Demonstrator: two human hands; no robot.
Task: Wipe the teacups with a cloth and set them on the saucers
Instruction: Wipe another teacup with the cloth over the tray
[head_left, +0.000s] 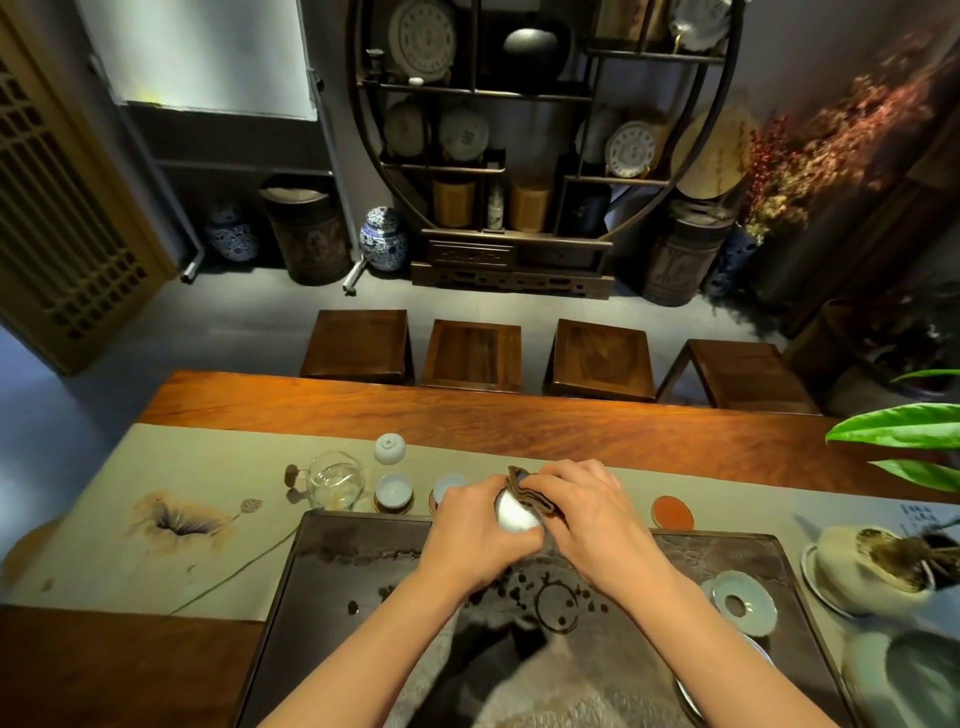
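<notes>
My left hand (475, 525) grips a pale teacup (514, 514) over the far edge of the dark tea tray (332, 582). My right hand (582, 514) presses a folded brown cloth (527, 491) against the cup's upper side. To the left, one pale teacup (394, 489) sits on a round saucer (395, 505). A second teacup (448, 486) on a saucer is partly hidden behind my left hand. A bare red-brown saucer (672, 512) lies on the runner to the right of my hands.
A glass pitcher (336, 480) and a small lidded white pot (389, 449) stand at the left on the beige runner (156, 467). A celadon ring-shaped holder (743, 608) and a pot with brown roots (872, 566) are at the right. Wooden stools (472, 356) line the far side.
</notes>
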